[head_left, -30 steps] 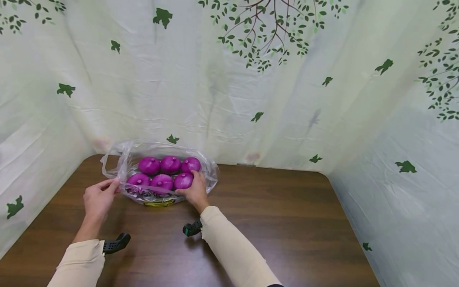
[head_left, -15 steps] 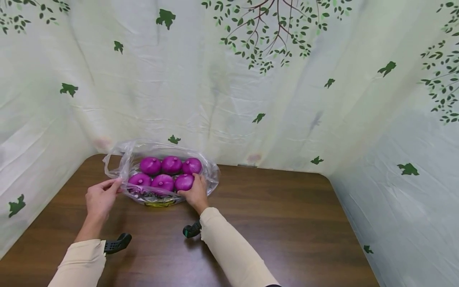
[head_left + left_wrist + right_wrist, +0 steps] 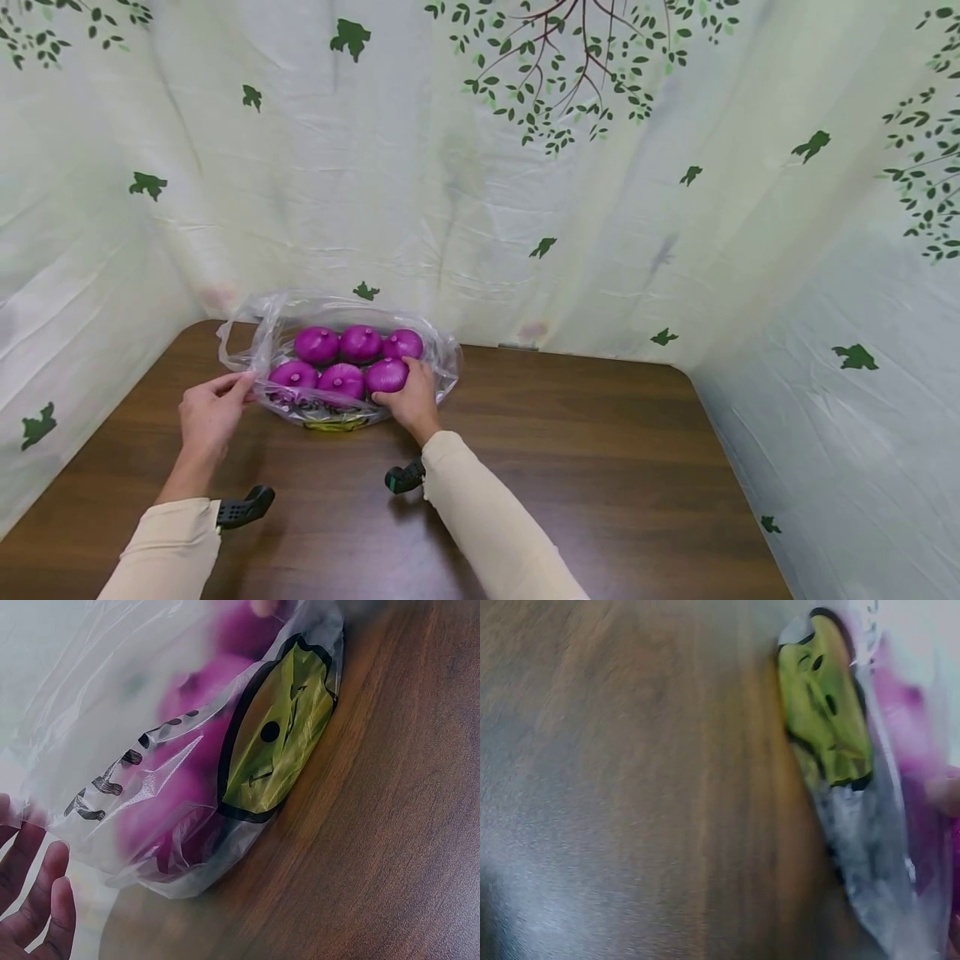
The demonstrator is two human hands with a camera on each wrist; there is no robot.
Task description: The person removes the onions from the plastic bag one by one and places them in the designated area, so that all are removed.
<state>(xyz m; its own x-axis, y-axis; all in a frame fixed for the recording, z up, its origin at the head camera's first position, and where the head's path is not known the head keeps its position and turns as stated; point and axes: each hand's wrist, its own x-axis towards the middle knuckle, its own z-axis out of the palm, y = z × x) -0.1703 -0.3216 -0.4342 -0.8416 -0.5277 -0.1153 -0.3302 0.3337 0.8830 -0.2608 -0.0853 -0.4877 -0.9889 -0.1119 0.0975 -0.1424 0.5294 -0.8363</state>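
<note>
In the head view, the bag (image 3: 266, 342) at eight o'clock is showing thin, clear, glossy plastic; its yellow printed patch (image 3: 281, 739) is wrinkling with the film. Inside, purple onions (image 3: 360, 343) are presenting smooth, shiny surfaces. The counter (image 3: 600, 467) at six o'clock is displaying wood grain with soft sheen. The backdrop (image 3: 480, 208) at twelve o'clock is hanging as creased, plastic-looking sheeting. The sleeve (image 3: 161, 542) at eight o'clock is appearing as matt cloth.

The table (image 3: 600, 467) has a brown wood-grain top with rounded far corners. One clear plastic bag (image 3: 444, 354) rests directly on it, at the far edge, left of centre.
</note>
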